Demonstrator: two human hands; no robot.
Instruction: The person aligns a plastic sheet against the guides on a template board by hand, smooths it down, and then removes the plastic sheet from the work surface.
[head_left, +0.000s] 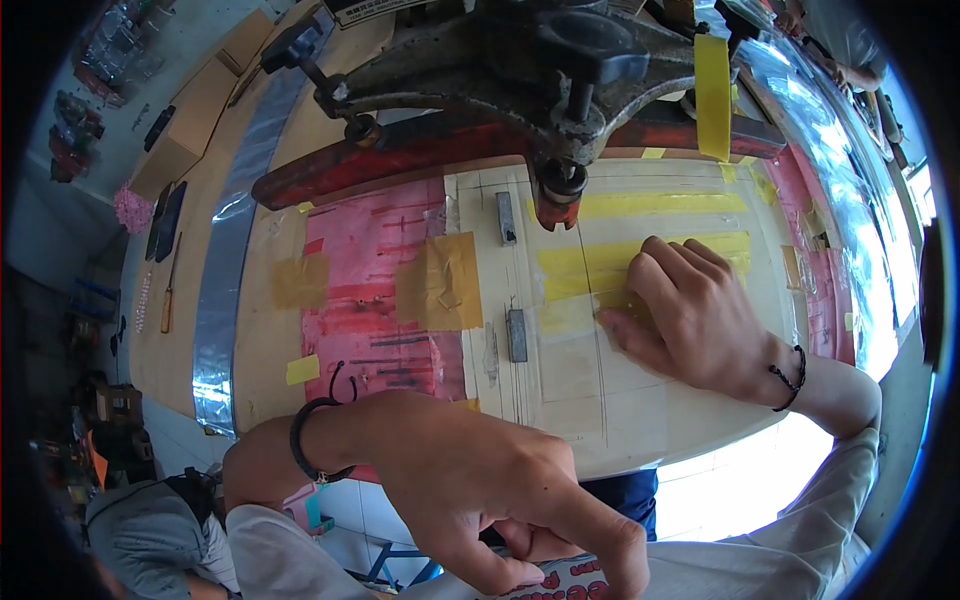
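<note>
Head view: yellow tape [568,270] on desk [645,425], under right grip [690,310].
Right grip curled, cannot tell if pinching; left grip [490,480] loosely bent by near edge, apart from the tape, hold unclear.

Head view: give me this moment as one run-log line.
left hand: by near edge of board, grasp unclear | right hand: fingers curled over yellow strip | two grey blocks: apart on board, left of right hand
</note>
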